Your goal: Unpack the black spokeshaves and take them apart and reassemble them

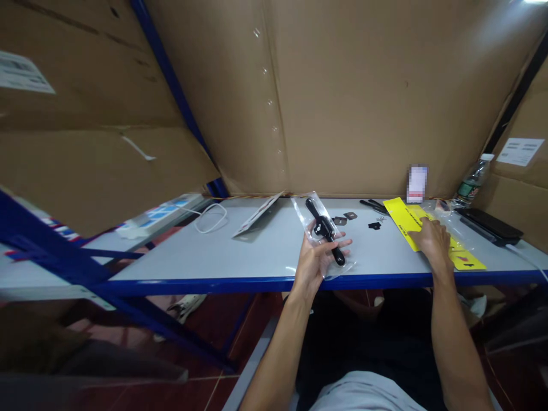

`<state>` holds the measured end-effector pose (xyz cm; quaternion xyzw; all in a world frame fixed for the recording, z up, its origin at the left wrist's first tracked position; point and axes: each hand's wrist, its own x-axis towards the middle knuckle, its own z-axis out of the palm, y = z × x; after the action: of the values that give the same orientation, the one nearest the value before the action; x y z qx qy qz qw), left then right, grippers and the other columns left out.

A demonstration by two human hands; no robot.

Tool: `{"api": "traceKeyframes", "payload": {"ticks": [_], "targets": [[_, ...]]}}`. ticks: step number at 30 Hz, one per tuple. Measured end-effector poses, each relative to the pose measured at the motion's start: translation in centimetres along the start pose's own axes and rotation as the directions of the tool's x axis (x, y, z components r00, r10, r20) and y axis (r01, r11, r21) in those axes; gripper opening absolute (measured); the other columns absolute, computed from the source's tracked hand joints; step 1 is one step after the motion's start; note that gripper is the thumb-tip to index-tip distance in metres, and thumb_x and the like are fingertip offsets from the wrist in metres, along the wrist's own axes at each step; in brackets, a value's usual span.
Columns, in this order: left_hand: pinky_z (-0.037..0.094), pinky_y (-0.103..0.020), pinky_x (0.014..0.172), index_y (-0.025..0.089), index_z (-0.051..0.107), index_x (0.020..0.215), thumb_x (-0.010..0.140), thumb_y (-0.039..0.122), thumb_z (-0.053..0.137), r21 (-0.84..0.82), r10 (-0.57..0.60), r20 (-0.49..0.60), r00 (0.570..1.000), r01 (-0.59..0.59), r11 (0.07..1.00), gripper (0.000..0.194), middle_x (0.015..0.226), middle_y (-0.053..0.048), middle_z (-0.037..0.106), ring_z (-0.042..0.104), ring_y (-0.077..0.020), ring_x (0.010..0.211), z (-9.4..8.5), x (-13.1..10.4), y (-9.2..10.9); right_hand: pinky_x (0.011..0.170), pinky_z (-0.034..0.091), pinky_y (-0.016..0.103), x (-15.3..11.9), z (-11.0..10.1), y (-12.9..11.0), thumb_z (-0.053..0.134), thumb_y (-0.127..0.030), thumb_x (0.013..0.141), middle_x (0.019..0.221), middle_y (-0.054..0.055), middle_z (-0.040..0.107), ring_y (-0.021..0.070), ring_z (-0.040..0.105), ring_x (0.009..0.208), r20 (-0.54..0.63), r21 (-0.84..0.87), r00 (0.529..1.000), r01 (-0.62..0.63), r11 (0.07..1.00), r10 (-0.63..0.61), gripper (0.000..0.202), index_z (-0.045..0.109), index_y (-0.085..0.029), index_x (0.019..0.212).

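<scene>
1. My left hand (317, 258) is clamped on a clear bag (323, 237) with a black tool (325, 228) inside, held just above the desk (257, 257) front edge.
2. My right hand (432, 237) lies flat, fingers spread, pressing a yellow card (402, 220) on the desk.
3. Small black parts (374, 225) lie between both hands.

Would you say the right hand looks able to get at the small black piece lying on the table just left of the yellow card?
Probably yes. The right hand rests on the yellow card, and the small black piece lies on bare table just to its left, with nothing between them.
</scene>
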<state>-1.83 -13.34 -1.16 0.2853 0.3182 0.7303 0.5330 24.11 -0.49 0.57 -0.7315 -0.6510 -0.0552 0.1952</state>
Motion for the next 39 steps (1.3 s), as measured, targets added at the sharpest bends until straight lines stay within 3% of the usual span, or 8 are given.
{"api": "traceKeyframes", "payload": {"ticks": [3, 5, 8, 11, 15, 23, 31, 39], "targets": [[0.061, -0.044, 0.076, 0.027, 0.035, 0.139, 0.062, 0.005, 0.083, 0.003, 0.004, 0.007, 1.0, -0.004, 1.0, 0.093, 0.1, -0.008, 0.076, 0.078, -0.0346, 0.091, 0.0, 0.0, -0.1, 0.098, 0.043, 0.048, -1.6, -1.3, -0.8, 0.058, -0.034, 0.094, 0.131, 0.025, 0.062, 0.04, 0.055, 0.124, -0.141, 0.087, 0.989, 0.056, 0.995, -0.043, 0.047, 0.063, -0.009, 0.133], [0.062, -0.043, 0.075, 0.023, 0.039, 0.133, 0.062, 0.005, 0.083, 0.003, 0.012, -0.003, 1.0, -0.012, 1.0, 0.085, 0.099, -0.011, 0.076, 0.078, -0.0349, 0.092, 0.0, 0.0, -0.1, 0.099, 0.044, 0.044, -3.7, -2.2, -2.1, 0.056, -0.033, 0.096, 0.127, 0.02, 0.067, 0.0344, 0.058, 0.119, -0.236, 0.225, 0.963, 0.184, 0.957, -0.13, 0.038, 0.067, -0.013, 0.126], [0.062, -0.043, 0.077, 0.02, 0.043, 0.125, 0.062, 0.006, 0.085, 0.004, 0.027, -0.015, 1.0, -0.027, 1.0, 0.076, 0.101, -0.014, 0.077, 0.078, -0.0346, 0.093, 0.1, -0.1, -0.2, 0.093, 0.049, 0.04, -8.1, -3.1, -4.9, 0.06, -0.028, 0.095, 0.111, 0.011, 0.073, 0.0284, 0.064, 0.106, -0.287, 0.421, 0.895, 0.438, 0.794, -0.342, 0.02, 0.073, -0.018, 0.107], [0.061, -0.04, 0.074, 0.02, 0.045, 0.122, 0.062, 0.008, 0.086, 0.016, 0.03, -0.011, 1.0, -0.029, 0.999, 0.073, 0.101, -0.013, 0.077, 0.078, -0.0323, 0.09, 0.1, -0.2, -0.2, 0.087, 0.051, 0.037, -12.1, -3.3, -8.0, 0.06, -0.025, 0.096, 0.101, 0.007, 0.072, 0.025, 0.065, 0.099, -0.289, 0.453, 0.811, 0.584, 0.674, -0.509, 0.014, 0.072, -0.023, 0.103], [0.06, -0.035, 0.073, 0.021, 0.047, 0.119, 0.058, 0.01, 0.087, -0.002, 0.059, -0.026, 0.998, -0.059, 0.998, 0.074, 0.099, -0.01, 0.077, 0.078, -0.0288, 0.086, 0.0, 0.0, -0.4, 0.081, 0.052, 0.036, -14.7, -3.1, -11.0, 0.063, -0.024, 0.096, 0.105, 0.01, 0.069, 0.0268, 0.063, 0.102, -0.192, 0.321, 0.815, 0.579, 0.75, -0.547, 0.018, 0.07, -0.022, 0.112], [0.059, -0.036, 0.081, 0.024, 0.045, 0.128, 0.06, 0.013, 0.087, -0.011, 0.114, -0.091, 0.989, -0.116, 0.993, 0.08, 0.101, -0.007, 0.077, 0.078, -0.027, 0.091, 0.2, 0.0, -0.8, 0.085, 0.054, 0.039, -14.9, -4.2, -13.0, 0.056, -0.015, 0.097, 0.114, 0.016, 0.067, 0.0298, 0.062, 0.109, -0.029, 0.108, 0.831, 0.556, 0.824, -0.556, 0.023, 0.065, -0.015, 0.118], [0.056, -0.031, 0.074, 0.026, 0.039, 0.139, 0.063, 0.017, 0.088, 0.043, 0.152, -0.091, 0.984, -0.149, 0.988, 0.091, 0.101, -0.007, 0.076, 0.076, -0.0238, 0.086, 0.2, -0.1, -0.9, 0.086, 0.051, 0.033, -14.0, -4.0, -13.3, 0.054, -0.017, 0.099, 0.117, 0.014, 0.071, 0.0263, 0.066, 0.112, 0.037, 0.191, 0.849, 0.511, 0.838, -0.526, 0.02, 0.065, -0.016, 0.115], [0.056, -0.03, 0.076, 0.031, 0.038, 0.146, 0.079, 0.037, 0.084, -0.017, 0.098, -0.037, 0.995, -0.098, 0.995, 0.082, 0.093, -0.001, 0.07, 0.072, -0.0191, 0.083, 0.2, 0.1, -1.0, 0.074, 0.045, 0.03, -13.3, -5.1, -12.2, 0.045, -0.026, 0.107, 0.1, 0.01, 0.078, 0.0242, 0.074, 0.092, 0.085, 0.312, 0.875, 0.432, 0.846, -0.477, 0.023, 0.066, -0.017, 0.109]]}}
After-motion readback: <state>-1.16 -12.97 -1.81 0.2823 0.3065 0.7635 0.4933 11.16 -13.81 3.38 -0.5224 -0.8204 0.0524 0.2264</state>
